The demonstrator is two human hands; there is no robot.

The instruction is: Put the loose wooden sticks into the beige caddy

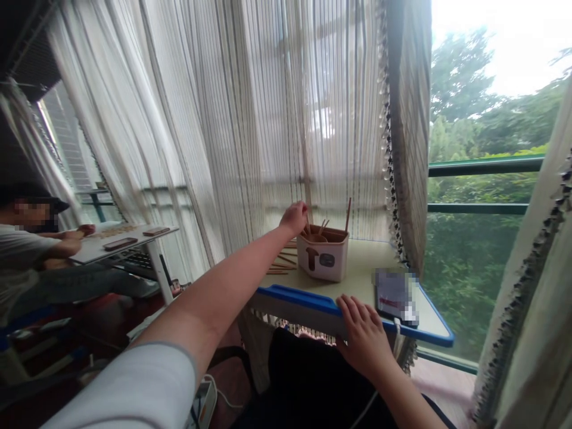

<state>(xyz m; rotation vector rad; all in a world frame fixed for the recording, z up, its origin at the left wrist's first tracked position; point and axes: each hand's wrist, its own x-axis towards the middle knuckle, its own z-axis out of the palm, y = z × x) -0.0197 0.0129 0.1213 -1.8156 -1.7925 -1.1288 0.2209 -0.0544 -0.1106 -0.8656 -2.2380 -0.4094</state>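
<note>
My left hand [294,219] reaches over the left side of a white utensil holder [322,260] with brown inner compartments. Its fingers are pinched round a thin wooden chopstick [308,223] that points down into the holder; part of it is hidden by the hand. A rounded brown spoon or ladle [317,238] and several thin sticks stand inside, one tall chopstick [348,215] at the right corner. Loose chopsticks [281,266] lie on the desk left of the holder. My right hand [364,326] rests on the desk's front edge, fingers stretched out, holding nothing.
The pale desk [370,253] has a raised blue rim [304,298]. A phone [395,295] with a white cable lies at its right. Striped curtains [232,119] hang behind. Another person [27,256] sits at a white table [100,247] on the left.
</note>
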